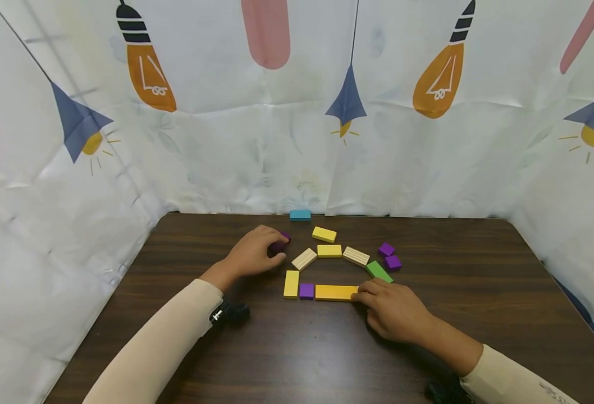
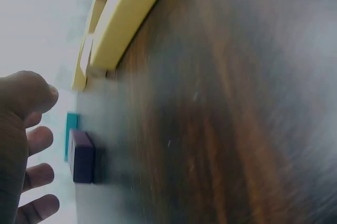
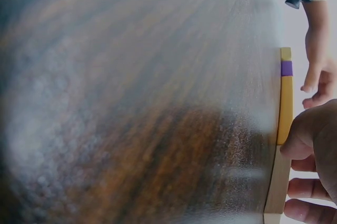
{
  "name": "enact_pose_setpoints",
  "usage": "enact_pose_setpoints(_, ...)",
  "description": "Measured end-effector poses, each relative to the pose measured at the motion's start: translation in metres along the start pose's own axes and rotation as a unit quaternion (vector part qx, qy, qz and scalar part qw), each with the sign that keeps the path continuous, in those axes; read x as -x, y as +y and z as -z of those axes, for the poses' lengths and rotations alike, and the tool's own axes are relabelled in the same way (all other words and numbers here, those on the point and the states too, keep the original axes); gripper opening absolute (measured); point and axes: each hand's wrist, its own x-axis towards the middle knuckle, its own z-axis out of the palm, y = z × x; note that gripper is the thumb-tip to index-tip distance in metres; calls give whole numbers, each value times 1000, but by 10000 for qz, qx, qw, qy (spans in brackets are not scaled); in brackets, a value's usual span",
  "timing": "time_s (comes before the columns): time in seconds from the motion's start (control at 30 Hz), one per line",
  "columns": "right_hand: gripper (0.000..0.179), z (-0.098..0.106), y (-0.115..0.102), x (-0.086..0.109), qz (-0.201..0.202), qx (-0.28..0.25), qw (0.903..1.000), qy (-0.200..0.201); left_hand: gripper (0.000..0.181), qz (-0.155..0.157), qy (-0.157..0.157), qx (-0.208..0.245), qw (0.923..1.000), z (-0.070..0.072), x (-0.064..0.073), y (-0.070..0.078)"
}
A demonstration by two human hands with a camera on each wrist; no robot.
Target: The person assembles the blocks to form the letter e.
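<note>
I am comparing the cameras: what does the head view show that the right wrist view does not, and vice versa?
Only the head view: the blue block and the green block.
Only the right wrist view: the pale wooden block adjoining the orange block.
Both: that orange block, the purple block beside it, the left hand and the right hand.

The sleeved left arm [image 1: 160,331] stretches forward, ending in the left grip [image 1: 252,251], its thumb [image 2: 31,91] spread away from relaxed, separated fingers [image 2: 40,175]. The sleeved right arm [image 1: 511,370] angles in from the lower right, the right grip [image 1: 397,313] back-side up, thumb and fingers bent.
</note>
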Motion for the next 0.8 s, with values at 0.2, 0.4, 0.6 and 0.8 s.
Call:
enact_pose_setpoints(0.2,34,-1,0,0,9,-4,10000,30,36,350,-161,103,9992,-1,-5,-12)
enact_pose_setpoints(0.4,34,-1,0,0,5,11,10000,42,42,402,-322,112,9986,-3,-8,-22)
enact_pose_setpoints(0.6,34,-2,0,0,31,43,10000,72,44,407,-504,160,9978,-6,-11,-27)
enact_pose_setpoints(0.8,34,-2,1,0,26,38,9999,90,45,431,-691,224,9964,-7,-11,-27)
